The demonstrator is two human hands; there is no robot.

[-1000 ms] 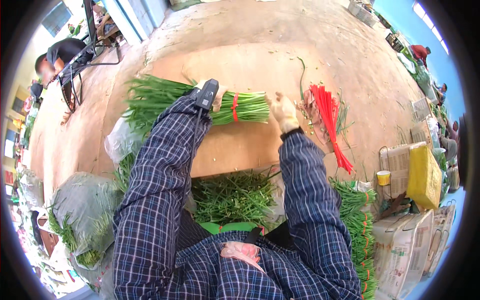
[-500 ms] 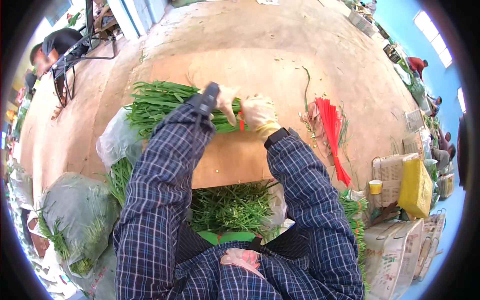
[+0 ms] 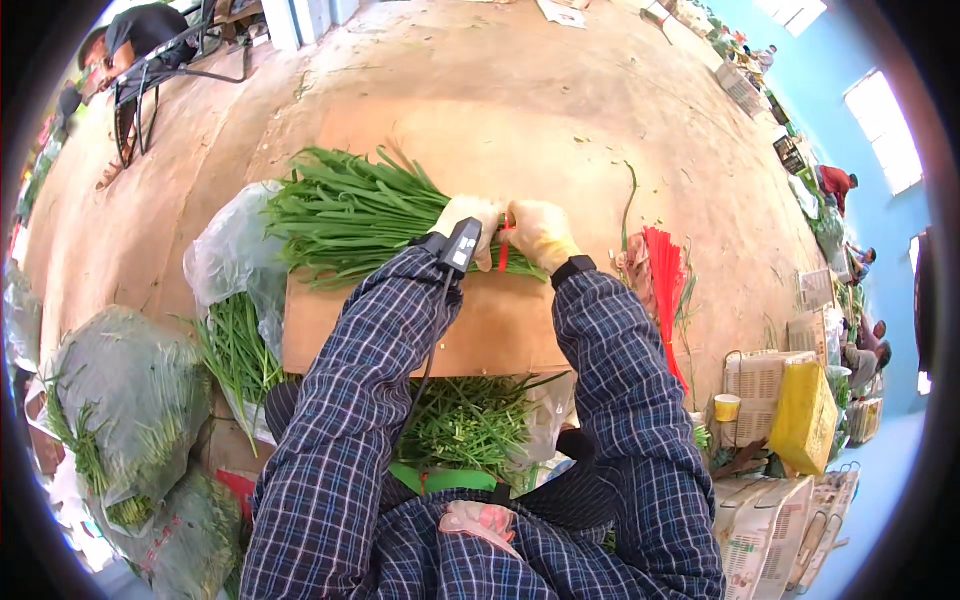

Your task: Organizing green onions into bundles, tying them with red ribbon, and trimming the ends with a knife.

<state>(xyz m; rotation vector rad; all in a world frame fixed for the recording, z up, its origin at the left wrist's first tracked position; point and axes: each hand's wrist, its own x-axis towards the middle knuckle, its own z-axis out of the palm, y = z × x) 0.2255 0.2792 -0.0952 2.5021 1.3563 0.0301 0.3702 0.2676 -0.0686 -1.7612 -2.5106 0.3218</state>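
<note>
A leafy green bunch (image 3: 370, 215), red tie (image 3: 504, 257) around its stems (image 3: 522, 264), lies sideways on a board (image 3: 500, 330), leaves (image 3: 320, 200) fanned left.

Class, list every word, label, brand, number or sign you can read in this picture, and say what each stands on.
Black wrist device: pale marking, too small to read.
Pale crate at lower right: printed patches, too blurred to read.
Plastic bag at lower left: red marks, unreadable.
None can be quoted.
</note>
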